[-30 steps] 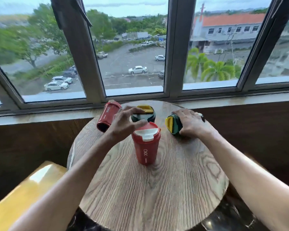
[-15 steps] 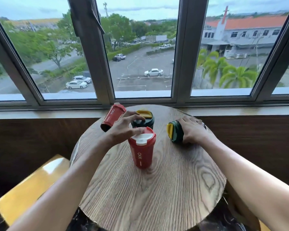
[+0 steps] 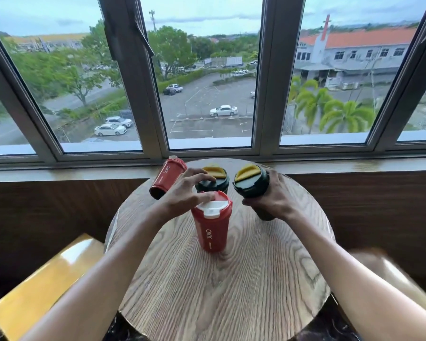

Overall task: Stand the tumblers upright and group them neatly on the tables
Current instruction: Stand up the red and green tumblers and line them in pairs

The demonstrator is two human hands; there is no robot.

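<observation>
Four tumblers sit toward the far side of a round wooden tabletop (image 3: 231, 291), close under the window.

The right hand (image 3: 276, 200) is wrapped around the dark green tumbler with the yellow lid flap (image 3: 250, 183); the grip is closed on its body, fingers curled round the side, and the cup leans with its lid tipped toward the left. Whether its base touches the wood cannot be told, since the hand covers it.

Just left of it a second green tumbler (image 3: 214, 179) stands upright, its yellow flap facing the window. In front of that one, nearer the person, a red tumbler with a white lid (image 3: 212, 222) stands upright with white lettering down its side.

The left hand (image 3: 185, 193) hovers over these two, fingers spread in a loose, half-open grip; the fingertips rest at the lid of the second green cup and the thumb lies on the white lid's rim. It clasps neither cup.

Behind the left hand, a second red tumbler (image 3: 167, 177) lies tipped over on its side near the far left edge of the tabletop, bottom end pointing toward the person.

A yellow seat (image 3: 42, 286) stands low at the left, and the window frame (image 3: 143, 94) looks out on a car park.
</observation>
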